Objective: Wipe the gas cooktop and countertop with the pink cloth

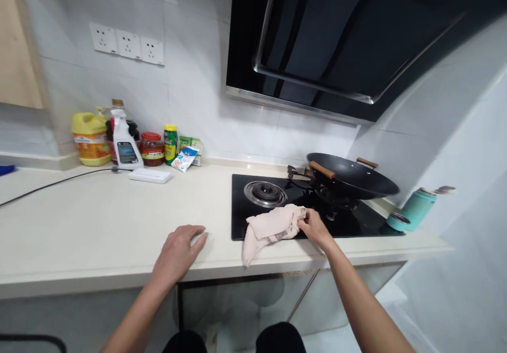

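Note:
My right hand (316, 228) grips the right end of a pale pink cloth (273, 224) with its fingers closed. The cloth lies bunched over the front edge of the black gas stove (240, 205), and its left corner hangs down onto the counter. Just behind the cloth is the left burner (265, 193), with no pot support on it. My left hand (180, 250) rests on the white counter (119, 221) near its front edge, left of the stove. Its thumb and fingers are apart and nothing is in them.
A black wok (354, 176) with wooden handles sits at the stove's right. Beside it are a teal canister (420, 209) and small teal lid (397, 221). A spray bottle (124, 144), yellow jug (91, 139) and red-lidded jar (152, 150) line the wall. A range hood (309, 36) overhangs the stove.

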Demonstrator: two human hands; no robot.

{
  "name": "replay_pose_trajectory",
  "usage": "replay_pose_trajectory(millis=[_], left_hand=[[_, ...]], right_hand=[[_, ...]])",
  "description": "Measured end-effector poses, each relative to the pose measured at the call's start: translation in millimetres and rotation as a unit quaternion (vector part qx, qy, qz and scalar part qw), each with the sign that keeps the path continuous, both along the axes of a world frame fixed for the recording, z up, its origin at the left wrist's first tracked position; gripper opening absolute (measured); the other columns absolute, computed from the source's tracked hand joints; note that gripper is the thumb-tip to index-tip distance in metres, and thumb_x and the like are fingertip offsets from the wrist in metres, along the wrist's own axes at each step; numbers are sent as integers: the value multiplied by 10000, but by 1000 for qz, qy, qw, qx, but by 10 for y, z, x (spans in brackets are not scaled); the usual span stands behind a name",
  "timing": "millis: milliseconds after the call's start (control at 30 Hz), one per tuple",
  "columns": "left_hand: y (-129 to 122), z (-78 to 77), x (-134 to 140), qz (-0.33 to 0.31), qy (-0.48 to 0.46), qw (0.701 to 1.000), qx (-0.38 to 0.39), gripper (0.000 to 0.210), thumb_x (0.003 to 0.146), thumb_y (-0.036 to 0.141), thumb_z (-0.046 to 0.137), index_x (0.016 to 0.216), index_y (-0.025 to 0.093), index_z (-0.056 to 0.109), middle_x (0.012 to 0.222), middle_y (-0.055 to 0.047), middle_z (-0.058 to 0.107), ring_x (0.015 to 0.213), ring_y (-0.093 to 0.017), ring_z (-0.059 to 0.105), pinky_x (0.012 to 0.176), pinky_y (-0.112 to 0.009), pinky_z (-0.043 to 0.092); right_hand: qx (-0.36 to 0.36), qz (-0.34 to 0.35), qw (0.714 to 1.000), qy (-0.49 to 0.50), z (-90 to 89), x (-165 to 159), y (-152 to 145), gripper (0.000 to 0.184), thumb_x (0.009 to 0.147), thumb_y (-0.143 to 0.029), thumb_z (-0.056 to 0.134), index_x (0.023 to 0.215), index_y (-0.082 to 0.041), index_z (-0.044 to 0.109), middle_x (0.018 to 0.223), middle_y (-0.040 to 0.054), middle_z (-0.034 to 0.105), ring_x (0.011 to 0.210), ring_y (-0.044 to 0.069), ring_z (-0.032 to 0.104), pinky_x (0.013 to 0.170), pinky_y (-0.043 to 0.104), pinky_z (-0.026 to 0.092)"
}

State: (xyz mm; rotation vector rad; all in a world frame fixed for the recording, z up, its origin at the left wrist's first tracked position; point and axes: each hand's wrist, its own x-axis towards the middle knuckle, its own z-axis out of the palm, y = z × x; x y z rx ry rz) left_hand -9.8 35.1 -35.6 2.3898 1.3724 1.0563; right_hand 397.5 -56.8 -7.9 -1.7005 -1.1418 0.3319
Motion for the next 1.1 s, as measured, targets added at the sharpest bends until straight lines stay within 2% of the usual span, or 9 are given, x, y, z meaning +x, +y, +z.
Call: replay_pose_trajectory(millis=[100, 167, 267, 367, 433, 567, 733, 867, 1100], left_hand=[[7, -10, -1, 5, 2, 1000, 5, 450, 922, 531, 461, 1046, 206, 747, 1136, -92, 762, 1089, -298, 679, 989, -433, 501], [6, -6, -4, 5, 5, 1000, 7, 442, 925, 528, 467, 1042, 208, 748, 1131, -91, 765, 1078, -294, 685, 989, -432, 504], [10, -3, -12, 0, 7, 1000, 13, 434, 922, 537, 481, 1030, 217, 754, 1124, -88, 768, 1064, -292, 690, 986, -427, 510], [34, -21, -21, 4, 9, 1000, 19, 448, 916, 563, 482, 1019, 228, 761, 1108, -84, 772, 1069, -297, 688, 969, -422, 519], [55, -37, -27, 4, 10, 1000, 17, 463, 915, 575, 478, 1023, 224, 759, 1105, -87, 771, 1075, -298, 686, 973, -420, 517], [71, -37, -29, 0, 11, 1000, 13, 473, 911, 589, 478, 1026, 222, 754, 1127, -94, 766, 1076, -299, 686, 993, -422, 507], [47, -3, -21, 5, 12, 1000, 1, 475, 907, 581, 470, 1018, 216, 752, 1140, -101, 763, 1086, -303, 683, 997, -428, 508], [35, 0, -16, 5, 8, 1000, 3, 461, 918, 571, 471, 1033, 222, 750, 1138, -92, 768, 1082, -299, 683, 992, -431, 509], [12, -18, 5, -9, 8, 1000, 27, 410, 930, 521, 475, 1035, 224, 738, 1122, -94, 763, 1073, -292, 675, 988, -455, 498]], right_hand=[[12, -98, 988, -117, 142, -46, -85, 672, 762, -356, 591, 1400, -175, 482, 1364, 182, 482, 1283, 345, 458, 1105, 512, 317], [-6, -114, 972, -204, 201, -235, -73, 622, 880, -421, 503, 1455, -192, 445, 1395, 192, 471, 1293, 351, 467, 1092, 526, 330], [-70, -30, 965, -250, 137, -610, 52, 590, 966, -559, 402, 1450, -230, 478, 1438, 175, 489, 1326, 344, 462, 1107, 518, 323], [-138, 19, 956, -257, -38, -819, 255, 708, 933, -719, 400, 1470, -264, 474, 1563, 158, 379, 1458, 374, 303, 1155, 583, 220], [-176, 16, 951, -253, -124, -775, 395, 775, 896, -786, 407, 1481, -281, 469, 1613, 150, 301, 1507, 394, 195, 1163, 628, 151], [-212, -14, 947, -239, -114, -390, 636, 818, 880, -777, 450, 1530, -282, 408, 1649, 157, 212, 1524, 390, 168, 1181, 606, 123], [-222, -20, 946, -235, 18, -21, 814, 892, 886, -659, 524, 1581, -149, 297, 1625, 210, 278, 1519, 343, 228, 1200, 496, 185], [-207, -2, 946, -250, -8, -40, 649, 838, 911, -573, 499, 1575, -106, 290, 1610, 198, 336, 1502, 303, 289, 1202, 435, 213], [-118, 59, 940, -314, -370, -255, -81, 676, 952, -454, 402, 1554, -149, 362, 1625, 123, 347, 1502, 261, 308, 1230, 441, 225]])
